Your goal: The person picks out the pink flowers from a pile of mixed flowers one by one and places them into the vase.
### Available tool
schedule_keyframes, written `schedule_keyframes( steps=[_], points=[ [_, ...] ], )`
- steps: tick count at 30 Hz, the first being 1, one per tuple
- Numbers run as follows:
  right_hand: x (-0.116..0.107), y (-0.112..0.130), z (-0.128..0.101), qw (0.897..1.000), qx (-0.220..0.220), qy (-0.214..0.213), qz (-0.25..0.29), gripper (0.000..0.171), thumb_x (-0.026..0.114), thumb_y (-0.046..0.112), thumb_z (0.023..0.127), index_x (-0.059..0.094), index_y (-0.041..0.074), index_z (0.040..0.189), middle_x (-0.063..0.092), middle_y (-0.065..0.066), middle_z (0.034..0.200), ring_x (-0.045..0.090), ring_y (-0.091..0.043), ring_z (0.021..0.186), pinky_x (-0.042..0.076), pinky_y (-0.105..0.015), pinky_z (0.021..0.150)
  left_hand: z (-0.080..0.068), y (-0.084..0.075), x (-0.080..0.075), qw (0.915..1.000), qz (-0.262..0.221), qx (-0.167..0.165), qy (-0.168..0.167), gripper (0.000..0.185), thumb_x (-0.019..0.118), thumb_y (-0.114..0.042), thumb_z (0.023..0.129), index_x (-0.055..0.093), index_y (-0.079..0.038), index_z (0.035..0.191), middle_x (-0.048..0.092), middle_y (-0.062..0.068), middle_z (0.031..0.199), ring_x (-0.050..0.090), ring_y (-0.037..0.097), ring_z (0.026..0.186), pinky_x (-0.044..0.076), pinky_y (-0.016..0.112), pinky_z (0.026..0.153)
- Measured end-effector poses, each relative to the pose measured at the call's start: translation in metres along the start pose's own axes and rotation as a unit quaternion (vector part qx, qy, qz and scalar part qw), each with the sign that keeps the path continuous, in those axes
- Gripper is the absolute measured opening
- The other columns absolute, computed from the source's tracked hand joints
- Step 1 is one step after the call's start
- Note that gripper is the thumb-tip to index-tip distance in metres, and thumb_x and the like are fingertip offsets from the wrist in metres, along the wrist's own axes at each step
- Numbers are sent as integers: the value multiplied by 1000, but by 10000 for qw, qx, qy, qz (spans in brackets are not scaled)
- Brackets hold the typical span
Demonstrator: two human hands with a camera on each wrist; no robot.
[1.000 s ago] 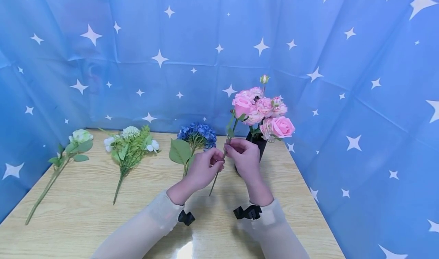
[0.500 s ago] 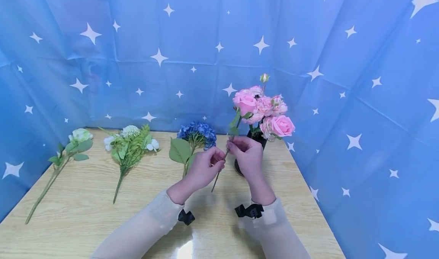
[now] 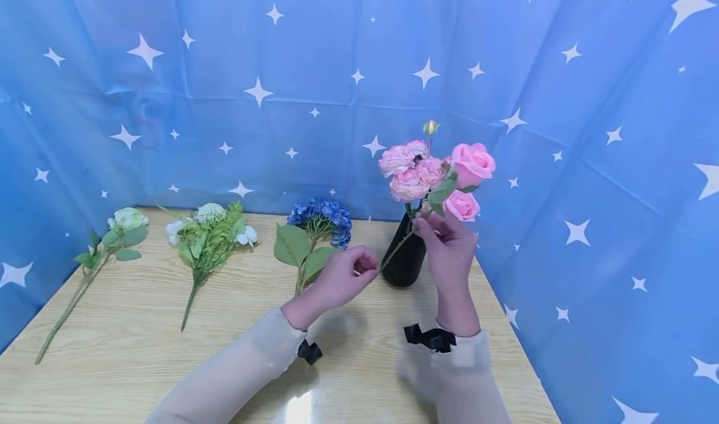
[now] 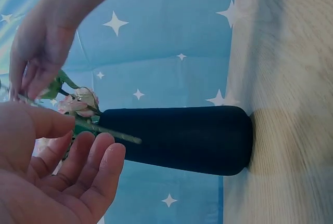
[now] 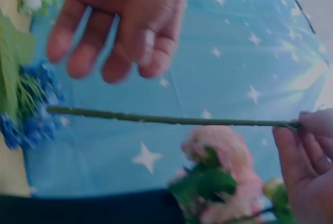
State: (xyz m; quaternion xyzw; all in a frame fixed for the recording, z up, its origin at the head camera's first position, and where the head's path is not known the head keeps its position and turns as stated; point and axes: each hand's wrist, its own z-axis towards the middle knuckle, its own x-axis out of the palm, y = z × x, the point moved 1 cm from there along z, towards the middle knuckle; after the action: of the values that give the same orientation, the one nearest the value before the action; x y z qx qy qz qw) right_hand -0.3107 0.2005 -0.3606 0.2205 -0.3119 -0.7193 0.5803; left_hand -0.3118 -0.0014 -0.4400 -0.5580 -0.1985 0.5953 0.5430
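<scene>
My right hand [image 3: 454, 258] pinches the green stem [image 5: 171, 120] of a pink rose [image 3: 472, 165] between thumb and fingers. The bloom leans up to the right and the bare stem end slants down to the left, in front of the black vase [image 3: 401, 261]. In the vase stand frilly pink flowers [image 3: 408, 185] and another pink rose [image 3: 462, 206]. My left hand [image 3: 344, 277] is just left of the stem's lower end, its fingers loosely bent. The right wrist view shows a gap between the left fingertips [image 5: 78, 67] and the stem.
A blue hydrangea [image 3: 321, 219] with broad leaves lies behind my left hand. Further left lie a white and green spray [image 3: 210, 249] and a pale green-white flower [image 3: 130, 219] on the wooden table [image 3: 140, 361]. A blue star-patterned curtain [image 3: 314, 49] encloses the table.
My right hand has moved right, carrying the rose across the front of the vase, and the stem has tilted further. The left hand has let go of the stem and shifted slightly right.
</scene>
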Motion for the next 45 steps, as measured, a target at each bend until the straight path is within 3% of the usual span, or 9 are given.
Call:
schedule_keyframes(
  steps=[3, 10, 16, 23, 27, 30, 36, 45],
  points=[
    [-11, 4, 5, 9983, -273, -406, -328, 8, 75, -9, 93, 75, -16, 97, 80, 13, 92, 77, 0, 80, 62, -17, 76, 8, 2, 2, 10000, -10, -24, -22, 5, 71, -16, 101, 70, -13, 106, 73, -2, 98, 69, 10, 88, 59, 28, 79],
    [-30, 12, 16, 9881, -865, -1252, -218, 15, 78, -6, 90, 73, -20, 91, 81, -1, 85, 75, -3, 70, 59, -16, 64, 32, 13, 8, 9987, -17, -210, -464, 7, 72, -13, 100, 70, -10, 105, 72, 1, 97, 67, 11, 87, 59, 31, 81],
    [-45, 13, 22, 9768, -935, -1923, 110, 14, 77, -12, 89, 73, -21, 98, 81, -7, 88, 78, -10, 76, 64, -22, 75, 46, 17, 15, 9969, -52, -386, -683, 10, 75, -16, 98, 68, -14, 105, 72, 0, 96, 67, 13, 87, 60, 36, 83],
    [-50, 17, 21, 9688, -1148, -2188, 207, 18, 76, -9, 92, 71, -23, 101, 80, -11, 89, 78, -16, 81, 65, -27, 81, 60, 23, 33, 9898, -549, -463, -1229, 24, 79, -20, 96, 66, -14, 115, 72, 11, 112, 72, 22, 100, 62, 41, 90],
    [-52, 18, 19, 9645, -1247, -2325, 118, 17, 76, -9, 92, 72, -22, 102, 80, -10, 90, 78, -16, 83, 65, -27, 83, 65, 23, 45, 9865, -831, -520, -1314, 36, 81, -22, 95, 63, -11, 124, 69, 16, 125, 70, 34, 114, 61, 47, 98],
    [-53, 19, 19, 9609, -1354, -2397, 294, 15, 77, -10, 91, 73, -20, 100, 80, -11, 89, 78, -16, 83, 65, -28, 84, 68, 23, 54, 9876, -731, -486, -1303, 45, 82, -25, 95, 61, -9, 130, 65, 15, 132, 65, 35, 122, 59, 48, 102],
    [-51, 18, 21, 9589, -1629, -2312, 231, 16, 78, -12, 89, 71, -24, 97, 78, -15, 90, 77, -19, 83, 65, -29, 84, 72, 31, 68, 9908, -54, -518, -1246, 61, 85, -35, 92, 57, -11, 140, 61, 10, 141, 61, 28, 128, 56, 46, 106],
    [-53, 9, 23, 9612, -1506, -2296, -247, 13, 75, -14, 89, 72, -23, 98, 78, -12, 89, 77, -15, 80, 64, -26, 81, 79, 44, 84, 9934, -262, -707, -867, 84, 89, -38, 88, 45, -13, 155, 54, 10, 156, 53, 33, 144, 51, 50, 115]
  ],
)
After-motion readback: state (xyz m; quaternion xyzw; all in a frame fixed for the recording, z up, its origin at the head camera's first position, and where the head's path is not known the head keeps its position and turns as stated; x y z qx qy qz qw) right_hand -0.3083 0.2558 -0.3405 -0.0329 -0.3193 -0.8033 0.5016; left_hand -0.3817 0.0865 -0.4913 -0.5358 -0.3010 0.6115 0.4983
